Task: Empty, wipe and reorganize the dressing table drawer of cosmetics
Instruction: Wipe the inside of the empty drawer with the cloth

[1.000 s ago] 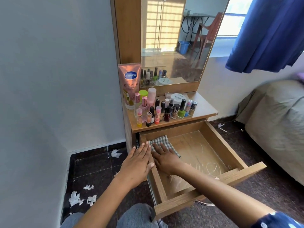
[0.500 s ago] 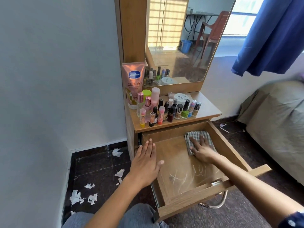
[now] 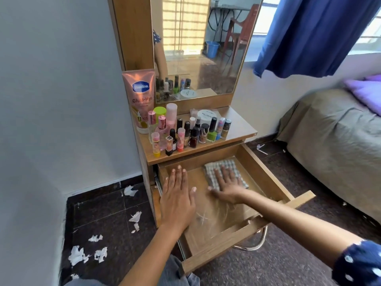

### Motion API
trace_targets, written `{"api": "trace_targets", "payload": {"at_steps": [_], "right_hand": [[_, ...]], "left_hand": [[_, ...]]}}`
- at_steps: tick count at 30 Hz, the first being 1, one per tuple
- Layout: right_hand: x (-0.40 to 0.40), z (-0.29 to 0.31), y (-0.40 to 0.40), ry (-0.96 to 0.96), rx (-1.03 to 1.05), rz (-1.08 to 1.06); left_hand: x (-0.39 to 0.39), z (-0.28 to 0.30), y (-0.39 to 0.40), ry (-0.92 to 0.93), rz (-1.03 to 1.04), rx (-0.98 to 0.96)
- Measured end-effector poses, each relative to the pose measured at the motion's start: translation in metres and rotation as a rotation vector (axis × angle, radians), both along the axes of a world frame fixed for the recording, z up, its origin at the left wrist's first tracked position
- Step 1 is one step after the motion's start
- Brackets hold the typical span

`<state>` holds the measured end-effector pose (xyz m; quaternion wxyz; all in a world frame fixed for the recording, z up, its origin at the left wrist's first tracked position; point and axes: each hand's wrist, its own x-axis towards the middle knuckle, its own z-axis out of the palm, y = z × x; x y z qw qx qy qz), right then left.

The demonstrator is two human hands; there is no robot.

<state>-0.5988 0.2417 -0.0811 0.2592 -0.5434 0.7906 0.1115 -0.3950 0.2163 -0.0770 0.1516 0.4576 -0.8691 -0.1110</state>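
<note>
The tall pink tube point(image 3: 140, 100) at centre left of the frame reads "Vaseline" on a blue badge, with "Gluta-Hya" beneath (smaller print lower down is illegible). The round white jar point(image 3: 206, 116) behind the bottles reads "NAIL POLISH", partly blurred.
</note>
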Motion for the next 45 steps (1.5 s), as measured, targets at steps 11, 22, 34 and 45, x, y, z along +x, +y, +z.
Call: {"api": "trace_targets", "payload": {"at_steps": [11, 22, 34, 45], "right_hand": [[0.014, -0.004, -0.006, -0.05, -0.108, 0.122], [-0.008, -0.009, -0.007, 0.027, -0.175, -0.015], [-0.028, 0.002, -0.007, 0.041, -0.078, -0.157], [0.006, 0.045, 0.037, 0.082, 0.298, -0.261]], "left_hand": [[-0.003, -0.002, 0.001, 0.017, 0.034, -0.029], [0.0, 0.0, 0.003, 0.001, 0.021, -0.014], [0.001, -0.003, 0.001, -0.009, 0.034, -0.007], [0.002, -0.002, 0.001, 0.025, 0.025, 0.002]]}}
